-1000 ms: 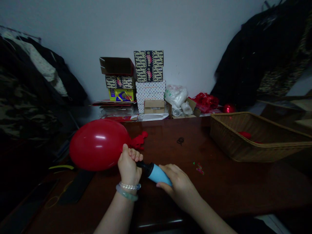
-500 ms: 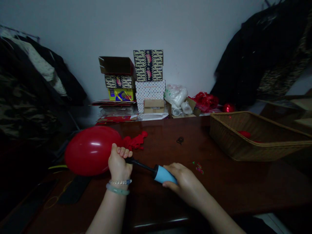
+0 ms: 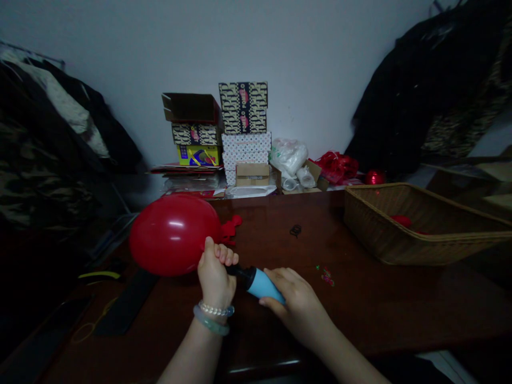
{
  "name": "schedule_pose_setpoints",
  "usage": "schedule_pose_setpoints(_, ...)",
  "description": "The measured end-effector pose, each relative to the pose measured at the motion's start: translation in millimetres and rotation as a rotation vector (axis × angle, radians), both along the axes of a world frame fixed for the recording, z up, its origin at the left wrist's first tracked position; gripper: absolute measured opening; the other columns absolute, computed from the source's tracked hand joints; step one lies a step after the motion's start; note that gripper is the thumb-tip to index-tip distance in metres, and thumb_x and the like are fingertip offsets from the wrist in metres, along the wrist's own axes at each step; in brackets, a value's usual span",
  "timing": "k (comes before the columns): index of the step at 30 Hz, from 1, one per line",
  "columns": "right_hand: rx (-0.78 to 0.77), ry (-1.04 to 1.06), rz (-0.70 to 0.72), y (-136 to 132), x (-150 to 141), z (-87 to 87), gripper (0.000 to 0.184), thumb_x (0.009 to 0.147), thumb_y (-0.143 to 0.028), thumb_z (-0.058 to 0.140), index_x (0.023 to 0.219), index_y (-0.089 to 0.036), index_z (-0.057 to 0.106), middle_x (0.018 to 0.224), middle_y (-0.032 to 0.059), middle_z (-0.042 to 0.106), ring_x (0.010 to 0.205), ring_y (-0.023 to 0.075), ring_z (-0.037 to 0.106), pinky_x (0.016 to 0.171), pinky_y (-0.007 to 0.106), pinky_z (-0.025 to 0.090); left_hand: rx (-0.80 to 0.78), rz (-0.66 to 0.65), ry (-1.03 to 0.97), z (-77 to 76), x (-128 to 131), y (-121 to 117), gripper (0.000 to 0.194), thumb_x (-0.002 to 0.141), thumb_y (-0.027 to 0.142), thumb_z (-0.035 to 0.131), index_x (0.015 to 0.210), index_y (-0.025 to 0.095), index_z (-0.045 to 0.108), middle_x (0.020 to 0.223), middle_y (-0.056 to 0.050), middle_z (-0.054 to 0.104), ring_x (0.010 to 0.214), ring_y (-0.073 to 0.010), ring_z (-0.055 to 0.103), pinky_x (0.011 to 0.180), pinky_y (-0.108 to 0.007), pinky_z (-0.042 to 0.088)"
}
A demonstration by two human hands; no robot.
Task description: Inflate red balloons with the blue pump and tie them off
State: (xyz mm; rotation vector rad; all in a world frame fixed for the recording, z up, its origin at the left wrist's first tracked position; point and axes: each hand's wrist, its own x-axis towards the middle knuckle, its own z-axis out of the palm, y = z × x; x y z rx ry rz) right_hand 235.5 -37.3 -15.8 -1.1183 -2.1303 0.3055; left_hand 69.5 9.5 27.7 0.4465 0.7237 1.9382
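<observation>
My left hand is closed around the neck of a red inflated balloon, pinching it onto the black nozzle of a blue hand pump. The balloon lies to the left of that hand, its round body just above the dark wooden table. My right hand wraps over the pump's blue barrel, close to my left hand. Two bracelets circle my left wrist. Behind the left hand, a small heap of limp red balloon rubber lies on the table, partly hidden by the inflated balloon.
A wicker basket holding something red stands at the table's right. Stacked patterned boxes, plastic bags and a red balloon sit along the back. Dark clothing hangs at both sides, and a dark flat object lies at the front left.
The pump has shortened, its rod no longer showing, and my hands are closer together. The balloon has shifted right with my left hand.
</observation>
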Motion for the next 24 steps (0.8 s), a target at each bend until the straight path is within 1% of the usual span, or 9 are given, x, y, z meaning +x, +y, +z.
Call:
schedule_pose_setpoints(5, -0.015, 0.016, 0.02, 1.1, -0.4, -2.8, 0.052, 0.078, -0.027, 0.076, 0.125, -0.014, 0.058, 0.111, 0.0132, 0.067, 0.098, 0.0272, 0.062, 0.09, 0.043, 0.052, 0.006, -0.004, 0.018, -1.4, 2.3, -1.8, 0.044, 0.086, 0.039, 0.061, 0.056, 0.019, 0.035, 0.046, 0.007, 0.029, 0.039, -0.0061, 0.026, 0.04, -0.022, 0.028)
schedule_pose_setpoints(10, -0.041, 0.014, 0.046, 3.1, 1.7, -7.6, 0.054, 0.078, -0.039, 0.074, 0.123, -0.013, 0.059, 0.107, 0.0134, 0.067, 0.095, 0.0266, 0.062, 0.087, 0.042, 0.053, -0.027, -0.003, -0.004, 0.9, -4.7, 2.5, 0.044, 0.085, 0.038, 0.062, 0.056, 0.019, 0.034, 0.045, 0.008, 0.028, 0.037, -0.0056, 0.025, 0.038, -0.021, 0.026)
schedule_pose_setpoints(12, -0.056, 0.007, 0.054, 3.8, 2.9, -7.1, 0.054, 0.079, -0.041, 0.073, 0.122, -0.013, 0.059, 0.105, 0.0134, 0.067, 0.095, 0.0268, 0.062, 0.086, 0.041, 0.052, -0.029, -0.012, -0.019, 1.8, -9.1, 5.4, 0.044, 0.084, 0.035, 0.063, 0.056, 0.019, 0.034, 0.045, 0.009, 0.028, 0.037, -0.0053, 0.025, 0.038, -0.021, 0.026)
schedule_pose_setpoints(15, -0.104, -0.026, 0.059, 4.2, 7.0, -0.8, 0.053, 0.078, -0.04, 0.074, 0.122, -0.014, 0.06, 0.106, 0.0131, 0.067, 0.097, 0.0277, 0.062, 0.087, 0.042, 0.051, -0.027, -0.017, -0.046, 1.5, -18.8, 10.5, 0.043, 0.084, 0.034, 0.063, 0.057, 0.019, 0.033, 0.045, 0.009, 0.028, 0.036, -0.0049, 0.025, 0.038, -0.02, 0.026)
schedule_pose_setpoints(20, -0.227, -0.071, 0.065, 2.1, 17.7, 18.3, 0.05, 0.077, -0.037, 0.076, 0.121, -0.017, 0.062, 0.106, 0.0104, 0.067, 0.097, 0.0262, 0.062, 0.088, 0.039, 0.05, -0.024, -0.005, -0.113, 1.3, -38.9, 17.2, 0.04, 0.088, 0.028, 0.057, 0.058, 0.019, 0.032, 0.044, 0.009, 0.027, 0.036, -0.0047, 0.025, 0.038, -0.02, 0.026)
schedule_pose_setpoints(24, -0.29, -0.075, 0.081, 0.3, 21.8, 27.4, 0.045, 0.079, -0.036, 0.075, 0.119, -0.021, 0.064, 0.103, 0.0072, 0.067, 0.095, 0.0246, 0.062, 0.087, 0.037, 0.05, -0.034, 0.008, -0.137, 4.2, -45.6, 17.4, 0.038, 0.091, 0.023, 0.052, 0.059, 0.019, 0.032, 0.044, 0.009, 0.027, 0.036, -0.0046, 0.025, 0.038, -0.019, 0.025)
